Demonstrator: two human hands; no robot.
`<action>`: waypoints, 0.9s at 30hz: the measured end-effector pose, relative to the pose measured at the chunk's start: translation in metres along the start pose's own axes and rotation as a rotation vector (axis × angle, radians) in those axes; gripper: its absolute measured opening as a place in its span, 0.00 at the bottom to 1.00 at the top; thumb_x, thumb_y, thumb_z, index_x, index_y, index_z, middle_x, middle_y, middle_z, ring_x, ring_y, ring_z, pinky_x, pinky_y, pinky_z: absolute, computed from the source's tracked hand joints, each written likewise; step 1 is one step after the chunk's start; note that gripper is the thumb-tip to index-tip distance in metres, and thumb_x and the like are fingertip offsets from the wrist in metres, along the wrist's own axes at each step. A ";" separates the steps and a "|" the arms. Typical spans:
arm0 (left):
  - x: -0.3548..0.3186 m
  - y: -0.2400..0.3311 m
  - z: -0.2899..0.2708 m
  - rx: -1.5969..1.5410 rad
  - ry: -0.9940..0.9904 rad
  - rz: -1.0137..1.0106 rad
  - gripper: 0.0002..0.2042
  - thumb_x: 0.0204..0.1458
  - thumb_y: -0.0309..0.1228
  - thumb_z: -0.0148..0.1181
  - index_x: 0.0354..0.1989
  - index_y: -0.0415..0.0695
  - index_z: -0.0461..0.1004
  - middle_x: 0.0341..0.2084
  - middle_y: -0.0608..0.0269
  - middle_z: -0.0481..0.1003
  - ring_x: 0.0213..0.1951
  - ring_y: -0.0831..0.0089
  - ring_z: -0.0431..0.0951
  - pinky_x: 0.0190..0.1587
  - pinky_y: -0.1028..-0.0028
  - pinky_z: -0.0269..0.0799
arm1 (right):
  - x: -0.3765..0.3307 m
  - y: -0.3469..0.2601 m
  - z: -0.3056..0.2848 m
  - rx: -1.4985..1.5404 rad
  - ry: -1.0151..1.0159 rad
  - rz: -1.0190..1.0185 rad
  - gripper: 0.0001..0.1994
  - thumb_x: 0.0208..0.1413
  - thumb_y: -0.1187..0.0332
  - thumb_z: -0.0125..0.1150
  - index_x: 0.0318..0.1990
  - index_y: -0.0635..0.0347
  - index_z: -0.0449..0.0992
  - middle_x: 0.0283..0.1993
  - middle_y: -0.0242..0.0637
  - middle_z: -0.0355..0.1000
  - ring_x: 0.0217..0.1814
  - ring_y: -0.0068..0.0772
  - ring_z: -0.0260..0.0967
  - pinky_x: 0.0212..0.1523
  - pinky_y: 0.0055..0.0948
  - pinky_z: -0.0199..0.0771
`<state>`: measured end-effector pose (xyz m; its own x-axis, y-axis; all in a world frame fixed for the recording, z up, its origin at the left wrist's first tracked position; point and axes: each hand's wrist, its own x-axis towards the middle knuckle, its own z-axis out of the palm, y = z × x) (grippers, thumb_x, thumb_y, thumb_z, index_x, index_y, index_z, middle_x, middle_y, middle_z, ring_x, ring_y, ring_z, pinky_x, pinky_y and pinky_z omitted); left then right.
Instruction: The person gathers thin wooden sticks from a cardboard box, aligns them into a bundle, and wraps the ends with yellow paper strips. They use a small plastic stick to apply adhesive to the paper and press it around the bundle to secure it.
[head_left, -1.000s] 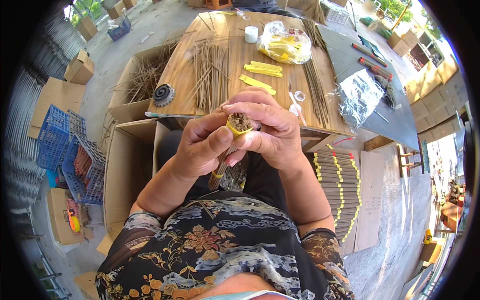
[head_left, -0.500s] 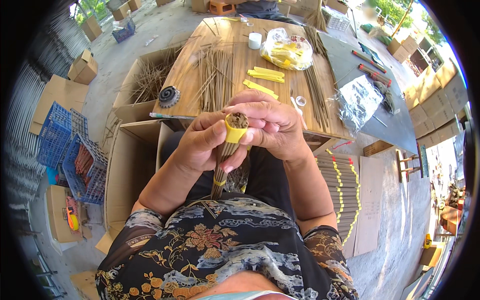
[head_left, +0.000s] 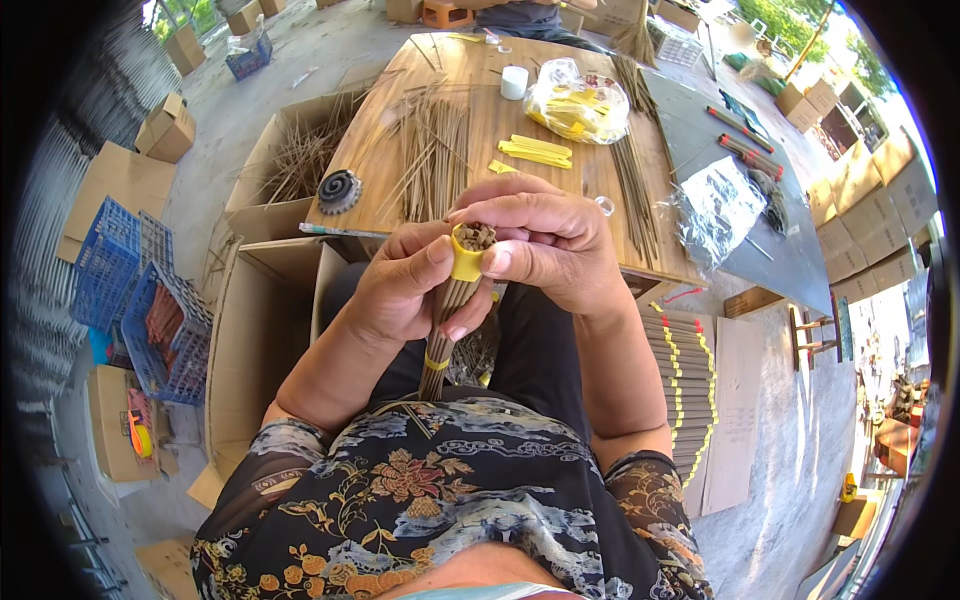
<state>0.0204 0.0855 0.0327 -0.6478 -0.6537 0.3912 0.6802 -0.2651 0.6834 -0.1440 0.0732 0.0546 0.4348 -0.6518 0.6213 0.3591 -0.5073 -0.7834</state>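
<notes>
A bundle of thin brown sticks (head_left: 455, 308) stands tilted in front of my chest, its end facing up. Around that end runs a yellow paper band (head_left: 467, 264), and a second yellow band (head_left: 436, 362) circles the bundle lower down. My left hand (head_left: 402, 287) is closed round the bundle from the left, thumb against the upper band. From the right, my right hand (head_left: 553, 238) presses its thumb on the band's edge, with its fingers curled over behind the top. Those curled fingers partly hide what is between them.
On the wooden table (head_left: 360, 170) lie loose sticks (head_left: 440, 150), yellow strips (head_left: 535, 151), a plastic bag of strips (head_left: 578, 103), a white container (head_left: 513, 82) and a dark round object (head_left: 339, 191). Cardboard boxes (head_left: 262, 350) and blue crates (head_left: 165, 345) stand left; finished-looking bundles (head_left: 685, 390) lie right.
My right thumb and fingers have shifted slightly upward along the yellow band. The band now lies more closely round the stick ends. My left hand stays in place.
</notes>
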 end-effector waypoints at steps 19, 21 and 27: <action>0.006 0.002 -0.010 -0.026 -0.012 -0.042 0.22 0.55 0.39 0.44 0.47 0.29 0.62 0.28 0.52 0.70 0.13 0.74 0.67 0.15 0.78 0.63 | -0.003 0.008 -0.010 0.085 -0.038 0.043 0.15 0.46 0.71 0.59 0.43 0.66 0.71 0.45 0.43 0.65 0.46 0.31 0.64 0.47 0.27 0.64; 0.008 0.002 -0.010 -0.011 -0.007 -0.039 0.24 0.55 0.40 0.43 0.49 0.27 0.60 0.32 0.48 0.71 0.13 0.74 0.66 0.15 0.78 0.63 | -0.002 0.003 -0.008 0.151 -0.028 0.101 0.16 0.45 0.73 0.60 0.43 0.65 0.71 0.45 0.41 0.66 0.46 0.29 0.64 0.48 0.26 0.64; 0.011 0.007 -0.012 0.028 -0.022 0.005 0.26 0.55 0.42 0.42 0.49 0.26 0.59 0.39 0.43 0.68 0.15 0.76 0.66 0.16 0.80 0.63 | -0.001 0.016 -0.010 0.030 0.041 0.126 0.19 0.45 0.74 0.61 0.47 0.66 0.68 0.45 0.35 0.67 0.48 0.24 0.63 0.49 0.23 0.63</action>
<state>0.0221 0.0678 0.0344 -0.6519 -0.6394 0.4077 0.6738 -0.2416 0.6983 -0.1470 0.0604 0.0415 0.4444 -0.7318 0.5167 0.3288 -0.4032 -0.8540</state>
